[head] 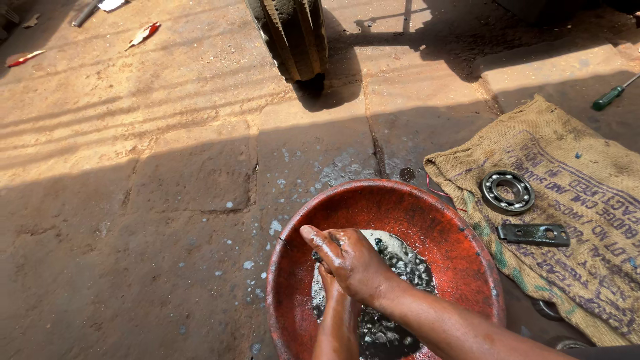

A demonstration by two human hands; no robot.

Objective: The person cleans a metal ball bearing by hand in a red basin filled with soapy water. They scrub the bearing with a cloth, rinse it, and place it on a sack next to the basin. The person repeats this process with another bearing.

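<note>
Both hands work inside a round, red plastic basin (448, 235) that sits on the dusty paved ground, holding a pool of dark, foamy liquid (400, 267) at its bottom. The right hand (350, 261) lies on top, wet and curled downward with its thumb stretched toward the basin's left wall; the left hand (329, 280) is tucked beneath it, fingers pointing down into the foam. Whatever they may be gripping is hidden under the right hand and the suds, so I cannot tell whether either hand is clenched on something or merely rubbing against the other.

To the right of the basin, touching or just beside its rim, lies one brown burlap sack (567, 160) with faded printing, spread flat. On it rest two metal parts: one round steel ball bearing (507, 192) and, just below it, one flat dark metal bracket (533, 234) with holes. Beyond the sack's far corner lies one green-handled screwdriver (612, 95). Straight ahead, well apart from the basin, stands one worn, treaded tyre (293, 37). Pale splashes dot the ground to the left of the basin's rim.
</note>
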